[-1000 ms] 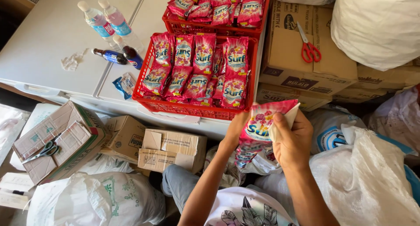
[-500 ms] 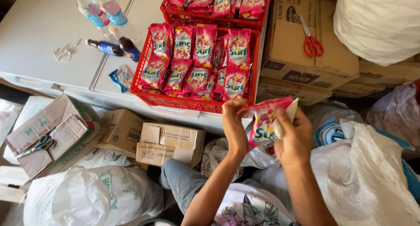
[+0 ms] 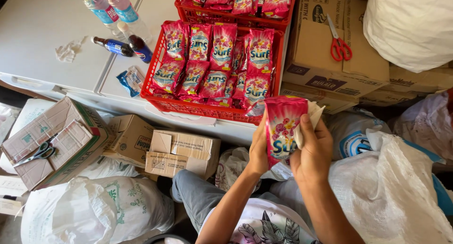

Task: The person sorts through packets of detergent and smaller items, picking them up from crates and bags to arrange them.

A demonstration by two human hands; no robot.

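Pink sachet (image 3: 282, 130) — clasped upright between left hand (image 3: 258, 149) and right hand (image 3: 313, 152) — just below the red crate (image 3: 155, 90).

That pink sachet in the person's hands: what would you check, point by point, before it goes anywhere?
1. Both hands on the pink sachet: ok. The left hand steadies its left edge and the right hand grips its right edge.
2. Sachet whole, no tear or spill: ok on the face that shows; its back is hidden.
3. White piece behind the sachet, under the right fingers: cannot tell what it is.
4. Room in the near red crate: not ok; sachets fill it edge to edge.
5. Way to the crate free: ok; nothing lies between hands and crate.
6. Red scissors out of the way: ok, on the carton at the right.
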